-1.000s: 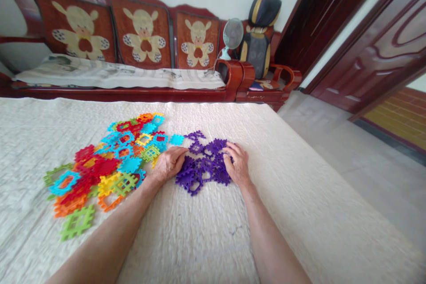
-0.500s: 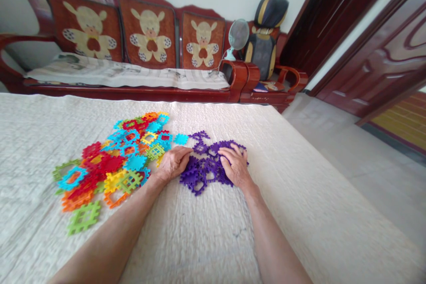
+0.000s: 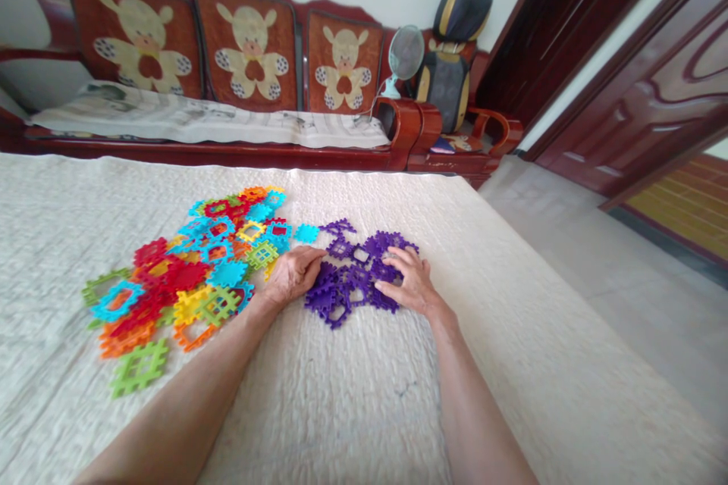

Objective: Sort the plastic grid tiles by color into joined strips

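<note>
A cluster of purple interlocking plastic pieces (image 3: 348, 284), flat and notched at the edges, lies on the light quilted cover (image 3: 330, 409). My right hand (image 3: 410, 280) rests over its right side with fingers apart, touching the pieces. At the cluster's left edge is my left hand (image 3: 294, 273), its fingers curled together; whether a piece is pinched there is hidden. Left of it spreads a mixed pile of red, blue, yellow, orange and green pieces (image 3: 187, 278). A single light-blue piece (image 3: 306, 233) lies between pile and cluster.
Behind the covered surface stands a wooden sofa (image 3: 227, 155) with bear-patterned cushions (image 3: 247, 45). A small fan (image 3: 406, 53) and a chair with a black-and-tan seat pad (image 3: 447, 83) are at the back right. Dark red doors (image 3: 637, 129) stand on the right.
My right hand has drawn slightly right, its fingers spreading wider and uncovering more purple pieces. My left hand stays by the cluster's left edge. The whole view has shifted slightly.
</note>
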The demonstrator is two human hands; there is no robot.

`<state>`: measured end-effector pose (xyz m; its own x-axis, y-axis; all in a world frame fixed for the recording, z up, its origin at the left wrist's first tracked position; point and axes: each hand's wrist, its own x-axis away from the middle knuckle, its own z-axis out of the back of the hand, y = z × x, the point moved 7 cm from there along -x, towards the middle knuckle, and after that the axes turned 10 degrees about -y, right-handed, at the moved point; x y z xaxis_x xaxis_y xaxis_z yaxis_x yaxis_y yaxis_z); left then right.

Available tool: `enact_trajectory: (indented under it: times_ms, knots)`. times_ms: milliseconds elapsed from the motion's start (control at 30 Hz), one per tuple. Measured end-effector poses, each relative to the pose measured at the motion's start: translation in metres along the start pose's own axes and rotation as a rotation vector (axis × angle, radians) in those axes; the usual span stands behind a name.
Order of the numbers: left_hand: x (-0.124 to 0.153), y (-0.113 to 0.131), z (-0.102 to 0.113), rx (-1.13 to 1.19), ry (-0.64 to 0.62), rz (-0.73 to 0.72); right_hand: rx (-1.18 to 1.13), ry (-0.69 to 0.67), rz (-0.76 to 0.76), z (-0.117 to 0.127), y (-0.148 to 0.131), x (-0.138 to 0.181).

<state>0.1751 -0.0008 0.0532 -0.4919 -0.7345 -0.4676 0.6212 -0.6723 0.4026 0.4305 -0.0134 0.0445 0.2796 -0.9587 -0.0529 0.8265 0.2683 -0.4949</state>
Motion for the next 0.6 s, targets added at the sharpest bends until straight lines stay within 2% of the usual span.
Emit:
enact_trajectory:
  times_ms: [267, 500, 600]
  knots:
    - [-0.001, -0.001, -0.001, 0.003, -0.008, 0.010, -0.172, 0.120, 0.061, 0.009, 0.016, -0.004]
    - [0.001, -0.005, -0.003, 0.041, -0.014, 0.029, -0.191, 0.175, 0.062, 0.012, 0.018, -0.005]
    - [-0.003, -0.001, -0.001, 0.049, -0.085, 0.036, -0.139, 0.152, 0.069, 0.012, 0.011, -0.004]
